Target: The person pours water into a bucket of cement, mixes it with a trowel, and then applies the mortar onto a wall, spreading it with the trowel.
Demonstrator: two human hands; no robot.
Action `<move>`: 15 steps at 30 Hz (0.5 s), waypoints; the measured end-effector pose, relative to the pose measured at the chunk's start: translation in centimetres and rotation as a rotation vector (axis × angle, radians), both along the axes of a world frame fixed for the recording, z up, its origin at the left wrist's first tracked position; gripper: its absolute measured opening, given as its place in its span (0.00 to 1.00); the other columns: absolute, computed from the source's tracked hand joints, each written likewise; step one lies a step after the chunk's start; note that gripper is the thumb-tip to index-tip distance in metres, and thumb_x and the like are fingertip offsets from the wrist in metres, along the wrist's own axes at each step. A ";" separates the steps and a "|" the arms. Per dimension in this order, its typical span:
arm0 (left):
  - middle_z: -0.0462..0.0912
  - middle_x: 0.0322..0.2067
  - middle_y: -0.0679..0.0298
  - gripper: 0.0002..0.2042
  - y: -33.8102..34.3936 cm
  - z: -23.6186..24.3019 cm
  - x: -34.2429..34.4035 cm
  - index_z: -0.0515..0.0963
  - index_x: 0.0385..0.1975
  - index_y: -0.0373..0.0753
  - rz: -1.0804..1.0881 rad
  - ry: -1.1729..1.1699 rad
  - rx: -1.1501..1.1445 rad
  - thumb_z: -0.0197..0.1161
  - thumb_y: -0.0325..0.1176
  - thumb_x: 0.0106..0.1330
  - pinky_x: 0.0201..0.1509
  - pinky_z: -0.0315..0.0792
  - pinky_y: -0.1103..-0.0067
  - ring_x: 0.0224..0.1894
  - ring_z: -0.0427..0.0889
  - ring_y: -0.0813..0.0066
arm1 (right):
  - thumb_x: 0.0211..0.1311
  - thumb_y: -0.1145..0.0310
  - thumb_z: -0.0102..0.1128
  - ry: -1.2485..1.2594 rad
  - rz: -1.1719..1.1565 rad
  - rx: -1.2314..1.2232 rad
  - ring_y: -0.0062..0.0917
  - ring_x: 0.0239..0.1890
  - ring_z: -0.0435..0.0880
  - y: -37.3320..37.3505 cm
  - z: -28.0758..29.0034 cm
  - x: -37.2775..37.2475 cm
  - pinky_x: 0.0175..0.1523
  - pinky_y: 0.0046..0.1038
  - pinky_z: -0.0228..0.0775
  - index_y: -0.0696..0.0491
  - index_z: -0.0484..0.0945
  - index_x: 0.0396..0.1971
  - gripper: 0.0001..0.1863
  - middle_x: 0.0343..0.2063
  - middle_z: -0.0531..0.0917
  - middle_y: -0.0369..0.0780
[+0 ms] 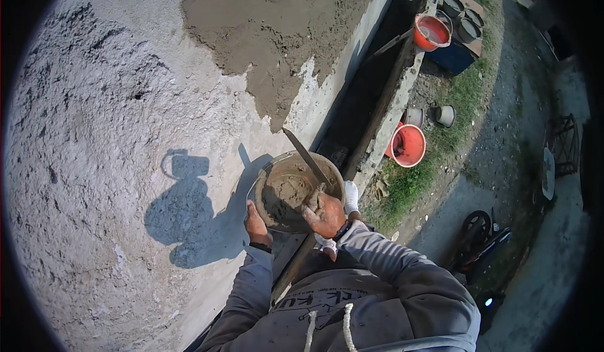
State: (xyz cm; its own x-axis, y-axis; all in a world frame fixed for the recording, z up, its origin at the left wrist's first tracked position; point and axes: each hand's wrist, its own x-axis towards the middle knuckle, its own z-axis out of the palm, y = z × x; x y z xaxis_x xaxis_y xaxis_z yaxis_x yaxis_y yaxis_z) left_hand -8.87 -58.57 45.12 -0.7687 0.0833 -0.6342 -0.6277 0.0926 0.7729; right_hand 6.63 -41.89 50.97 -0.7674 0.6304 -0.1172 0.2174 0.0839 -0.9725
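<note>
My left hand (257, 224) grips the near-left rim of a round, mortar-smeared bucket (336, 176), tilted so that its inside faces me. Grey-brown wet mortar (286, 191) lies in it. Over the bucket's right side, my right hand (327, 215) is closed round the handle of a trowel (303, 152). The narrow blade points up and away, its tip close to the lower end of a patch of wet plaster (277, 31) on the wall. Most of the handle is hidden by my fingers.
A rough grey wall (94, 132) fills the left. Beyond a narrow ledge (377, 144) at right, a red bucket (408, 145) stands below on grass; another red bucket (433, 32) sits farther along the ledge. A motorbike (481, 242) stands at lower right.
</note>
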 end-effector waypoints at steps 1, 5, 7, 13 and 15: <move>0.74 0.49 0.62 0.26 0.8 1.9 0.4 0.68 0.53 0.32 -0.002 -0.047 0.068 0.49 0.50 0.67 0.53 0.66 0.76 0.48 0.73 0.71 | 0.46 0.65 0.62 -0.066 0.102 0.118 0.50 0.31 0.77 1.0 -1.4 2.3 0.35 0.41 0.69 0.58 0.71 0.29 0.14 0.24 0.77 0.51; 0.66 0.58 0.62 0.29 4.5 8.5 1.3 0.59 0.61 0.34 -0.052 0.000 0.131 0.49 0.48 0.67 0.58 0.66 0.74 0.55 0.71 0.70 | 0.43 0.66 0.61 -0.213 0.141 0.427 0.46 0.25 0.77 5.2 1.3 8.8 0.30 0.40 0.69 0.57 0.70 0.30 0.15 0.21 0.76 0.48; 0.65 0.59 0.59 0.26 5.7 10.3 1.2 0.59 0.61 0.33 -0.100 0.053 0.145 0.46 0.43 0.68 0.60 0.63 0.75 0.58 0.69 0.69 | 0.43 0.65 0.59 -0.346 0.274 0.570 0.46 0.23 0.78 6.2 1.0 10.7 0.29 0.41 0.70 0.58 0.69 0.32 0.16 0.20 0.77 0.49; 0.67 0.57 0.56 0.23 4.9 11.1 0.4 0.62 0.59 0.33 -0.514 0.455 -0.040 0.45 0.37 0.66 0.59 0.64 0.74 0.56 0.70 0.64 | 0.49 0.68 0.53 -0.861 0.537 0.673 0.37 0.36 0.83 6.9 3.2 4.3 0.38 0.36 0.76 0.60 0.74 0.37 0.16 0.30 0.82 0.49; 0.71 0.54 0.52 0.19 4.0 10.1 -0.3 0.65 0.56 0.34 -0.784 0.986 -0.337 0.42 0.23 0.65 0.55 0.66 0.73 0.52 0.74 0.58 | 0.48 0.67 0.53 -0.842 0.574 0.649 0.37 0.38 0.83 5.7 5.1 1.4 0.42 0.34 0.76 0.58 0.80 0.34 0.14 0.35 0.82 0.48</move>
State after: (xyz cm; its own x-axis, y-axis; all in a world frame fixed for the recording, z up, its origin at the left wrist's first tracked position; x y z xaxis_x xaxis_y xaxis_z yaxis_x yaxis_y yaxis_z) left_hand -9.13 -54.53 55.18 -0.7395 0.6674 0.0882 0.4963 0.4520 0.7412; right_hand 8.03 -36.18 56.06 -0.7905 0.3497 -0.5029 0.5336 0.7962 -0.2851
